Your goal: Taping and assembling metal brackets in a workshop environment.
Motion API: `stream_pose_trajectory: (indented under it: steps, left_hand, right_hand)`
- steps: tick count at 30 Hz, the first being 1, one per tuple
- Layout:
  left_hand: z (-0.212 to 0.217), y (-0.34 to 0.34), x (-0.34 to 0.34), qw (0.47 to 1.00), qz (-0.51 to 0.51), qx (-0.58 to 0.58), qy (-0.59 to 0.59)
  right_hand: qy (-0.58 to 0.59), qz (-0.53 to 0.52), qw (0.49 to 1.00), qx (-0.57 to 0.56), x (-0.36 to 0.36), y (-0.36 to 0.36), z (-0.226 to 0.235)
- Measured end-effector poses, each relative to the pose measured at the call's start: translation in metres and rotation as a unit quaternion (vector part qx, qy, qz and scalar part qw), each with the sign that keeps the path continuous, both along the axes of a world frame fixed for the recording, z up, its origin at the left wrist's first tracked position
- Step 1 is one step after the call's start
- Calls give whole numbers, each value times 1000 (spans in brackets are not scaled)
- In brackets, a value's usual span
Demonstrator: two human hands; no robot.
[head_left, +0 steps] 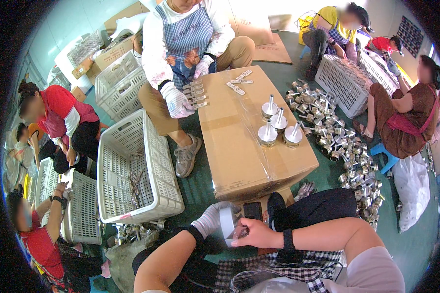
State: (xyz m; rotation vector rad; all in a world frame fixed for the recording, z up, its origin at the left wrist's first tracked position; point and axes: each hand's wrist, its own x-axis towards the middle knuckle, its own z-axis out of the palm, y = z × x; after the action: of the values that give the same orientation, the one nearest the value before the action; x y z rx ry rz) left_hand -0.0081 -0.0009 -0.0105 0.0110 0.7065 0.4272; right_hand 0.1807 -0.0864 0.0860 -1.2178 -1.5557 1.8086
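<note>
My left hand (211, 219), in a white glove, holds a roll of white tape (227, 222) just below the near edge of a big cardboard box (239, 141). My bare right hand (255, 233) pinches at the tape's side, fingers closed on it. Several round metal fittings with upright stems (280, 126) stand together on the box's right half. At the box's far end lie small strips of tape (239, 82), where a seated person in a checked apron rests a gloved hand (177, 102).
A white plastic crate (132, 166) stands left of the box, more crates (117, 83) behind it. A heap of metal fittings (344, 146) covers the green floor at right, beside another crate (344, 83). Several seated people work around the edges.
</note>
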Motion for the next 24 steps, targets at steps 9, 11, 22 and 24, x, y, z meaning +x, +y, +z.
stream_pose_trajectory:
  steps: [9,11,22,24]
  left_hand:
    - [6,-1,2,1000,-2,7,20]
    - [6,-1,2,1000,-3,6,18]
    - [7,-1,3,1000,8,-11,11]
    - [5,-1,2,1000,8,-8,10]
  right_hand:
    - [0,1,1000,-5,0,-1,-1]
    - [2,1,1000,-8,0,-1,-2]
    - [0,5,1000,-9,1,-1,-4]
    - [-5,5,1000,-3,0,0,0]
